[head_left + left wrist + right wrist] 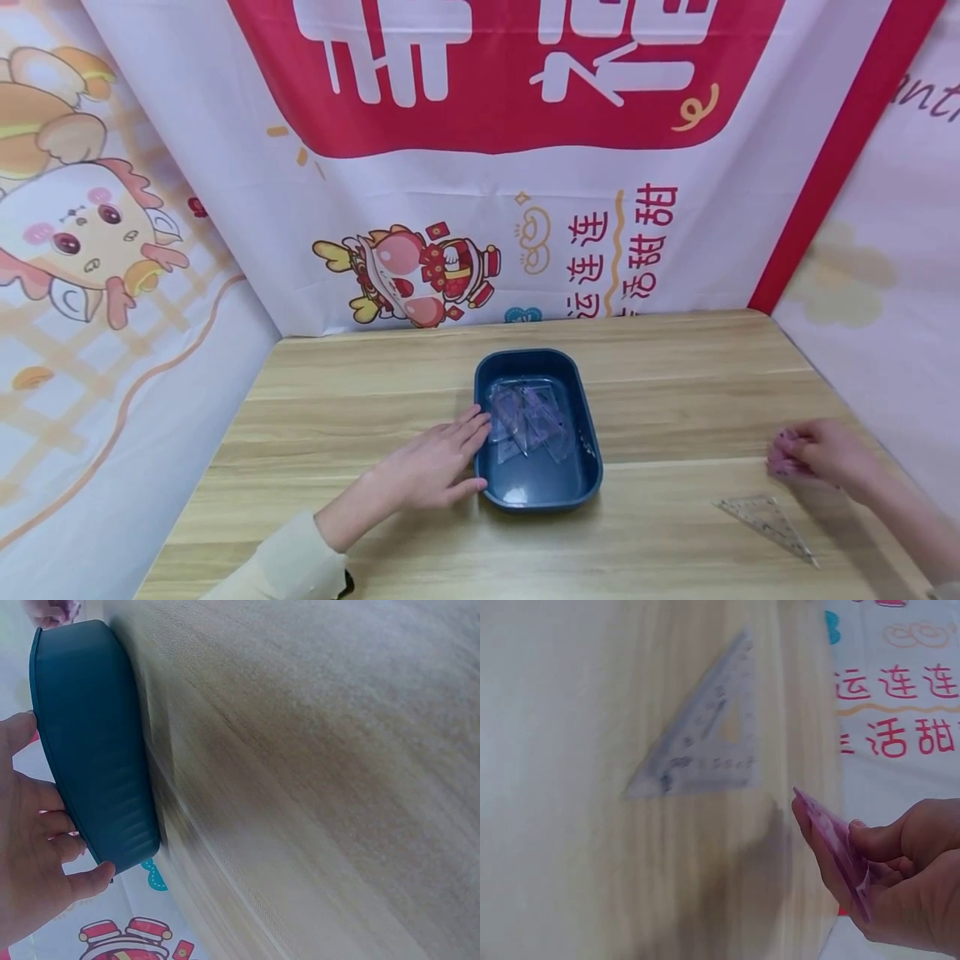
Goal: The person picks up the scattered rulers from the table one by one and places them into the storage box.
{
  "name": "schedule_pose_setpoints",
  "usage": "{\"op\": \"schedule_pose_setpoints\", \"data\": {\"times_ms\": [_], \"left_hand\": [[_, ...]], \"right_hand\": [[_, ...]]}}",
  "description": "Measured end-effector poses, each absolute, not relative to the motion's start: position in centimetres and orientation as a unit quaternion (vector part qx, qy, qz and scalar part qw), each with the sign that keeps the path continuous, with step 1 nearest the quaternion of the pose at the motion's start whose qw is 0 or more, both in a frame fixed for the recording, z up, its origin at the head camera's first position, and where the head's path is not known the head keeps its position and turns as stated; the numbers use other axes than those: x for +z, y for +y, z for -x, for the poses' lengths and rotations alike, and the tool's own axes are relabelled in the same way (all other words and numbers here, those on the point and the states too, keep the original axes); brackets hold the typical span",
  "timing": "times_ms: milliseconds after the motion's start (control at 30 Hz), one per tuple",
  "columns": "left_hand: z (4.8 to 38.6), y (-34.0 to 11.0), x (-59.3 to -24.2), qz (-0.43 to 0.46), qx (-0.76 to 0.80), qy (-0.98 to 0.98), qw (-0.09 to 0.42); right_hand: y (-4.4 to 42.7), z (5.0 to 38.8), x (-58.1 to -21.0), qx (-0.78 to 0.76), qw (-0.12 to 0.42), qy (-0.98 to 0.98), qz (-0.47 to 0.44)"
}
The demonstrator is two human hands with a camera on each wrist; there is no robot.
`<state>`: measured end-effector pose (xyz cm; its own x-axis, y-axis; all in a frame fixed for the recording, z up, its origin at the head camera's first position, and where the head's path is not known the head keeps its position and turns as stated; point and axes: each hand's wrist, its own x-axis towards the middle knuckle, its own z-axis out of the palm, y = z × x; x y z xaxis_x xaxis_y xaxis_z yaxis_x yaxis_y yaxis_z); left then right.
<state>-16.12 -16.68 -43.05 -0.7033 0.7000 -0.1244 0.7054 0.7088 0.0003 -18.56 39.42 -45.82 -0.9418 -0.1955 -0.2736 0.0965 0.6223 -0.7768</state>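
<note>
A dark blue rectangular tray point(536, 492) stands mid-table with several clear, purplish flat pieces point(525, 421) inside, some looking like triangular rulers. My left hand point(442, 458) rests on the tray's left rim, fingertips over the edge; the left wrist view shows the fingers against the tray's outer side point(97, 742). On the right, my right hand point(832, 454) pinches a thin pink flat piece point(840, 847) between thumb and fingers, seen almost edge-on; its exact kind is unclear. Just below that hand lies a clear triangular ruler point(772, 525), flat on the table.
The wood-grain table point(360, 392) ends at the back against a hanging cloth point(240, 192) printed in red and white. A patterned cloth point(112, 375) hangs at the left, and a pale one point(885, 333) at the right.
</note>
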Motion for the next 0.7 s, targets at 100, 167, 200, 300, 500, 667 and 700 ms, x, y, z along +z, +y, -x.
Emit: {"op": "schedule_pose_setpoints", "data": {"times_ms": [100,167,200,300,500,667,700], "left_hand": [[16.0,-16.7,-43.0,-0.378,-0.021,0.923,0.062],[16.0,-16.7,-43.0,-0.377,-0.021,0.924,0.062],[16.0,-16.7,-43.1,-0.377,-0.021,0.924,0.061],[16.0,-16.7,-43.1,-0.381,-0.026,0.923,0.054],[16.1,-16.7,-43.2,-0.387,-0.031,0.921,0.044],[16.1,-16.7,-43.1,-0.385,-0.025,0.921,0.05],[16.1,-16.7,-43.1,-0.385,-0.024,0.921,0.052]], "right_hand": [[39.6,18.9,-45.3,-0.469,0.188,0.862,0.036],[39.6,19.1,-44.9,-0.507,0.21,0.835,0.039],[39.5,19.2,-44.7,-0.523,0.218,0.823,0.043],[39.2,19.4,-44.2,-0.573,0.246,0.78,0.048],[38.2,19.8,-43.5,-0.674,0.296,0.672,0.079],[37.1,20.3,-43.1,-0.724,0.334,0.591,0.122],[36.9,20.3,-43.1,-0.729,0.337,0.582,0.128]]}}
